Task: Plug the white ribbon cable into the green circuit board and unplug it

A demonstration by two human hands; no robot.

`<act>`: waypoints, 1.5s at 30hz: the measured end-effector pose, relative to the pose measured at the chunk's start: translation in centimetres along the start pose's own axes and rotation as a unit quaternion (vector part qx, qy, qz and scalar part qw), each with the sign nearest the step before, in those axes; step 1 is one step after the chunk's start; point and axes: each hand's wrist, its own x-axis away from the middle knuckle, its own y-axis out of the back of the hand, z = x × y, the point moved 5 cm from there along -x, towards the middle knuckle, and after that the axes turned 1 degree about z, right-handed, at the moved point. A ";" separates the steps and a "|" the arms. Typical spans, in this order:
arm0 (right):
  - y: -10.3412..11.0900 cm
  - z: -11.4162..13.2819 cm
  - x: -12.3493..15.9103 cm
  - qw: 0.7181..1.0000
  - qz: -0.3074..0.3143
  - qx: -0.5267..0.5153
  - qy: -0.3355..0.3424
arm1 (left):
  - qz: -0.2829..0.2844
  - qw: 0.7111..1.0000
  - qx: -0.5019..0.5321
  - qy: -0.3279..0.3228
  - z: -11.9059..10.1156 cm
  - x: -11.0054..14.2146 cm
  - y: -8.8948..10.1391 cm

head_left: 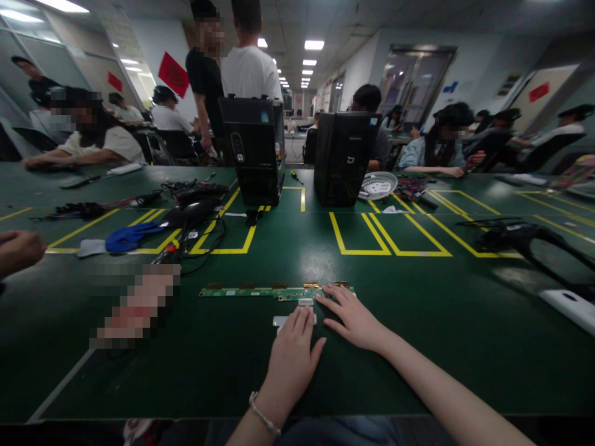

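Observation:
A long, narrow green circuit board with copper-coloured tabs along its far edge lies on the green table in front of me. My right hand is open, palm down, its fingers spread and the tips touching the board's right end. Closer to me, my left hand lies open with its fingers stretched forward over a white flat piece, perhaps a ribbon cable, which they partly cover. Just beyond those fingertips, a white connector sits at the board's near edge.
Two black computer cases stand further back. Blue gloves and black cables lie to the left, near another person's hand. On the right are a black frame and a white device. Several people sit around.

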 end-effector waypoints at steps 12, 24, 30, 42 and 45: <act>0.1 0.1 -0.1 1.000 0.010 0.000 -0.005 | -0.012 0.999 -0.040 0.035 -0.9 0.3 -1.5; 0.2 -0.1 0.1 1.000 0.026 -0.018 0.003 | 0.051 0.997 -0.019 -0.053 1.0 -0.2 0.5; 0.4 -0.1 0.1 0.999 0.021 -0.033 0.011 | 0.085 0.994 -0.007 -0.075 1.5 -0.6 0.9; 0.1 -0.1 0.1 1.000 0.011 -0.021 0.018 | 0.059 0.998 0.006 -0.037 0.7 -0.4 0.1; 0.2 0.0 0.1 1.000 0.005 -0.021 0.016 | 0.040 0.999 0.012 -0.034 0.6 -0.4 0.4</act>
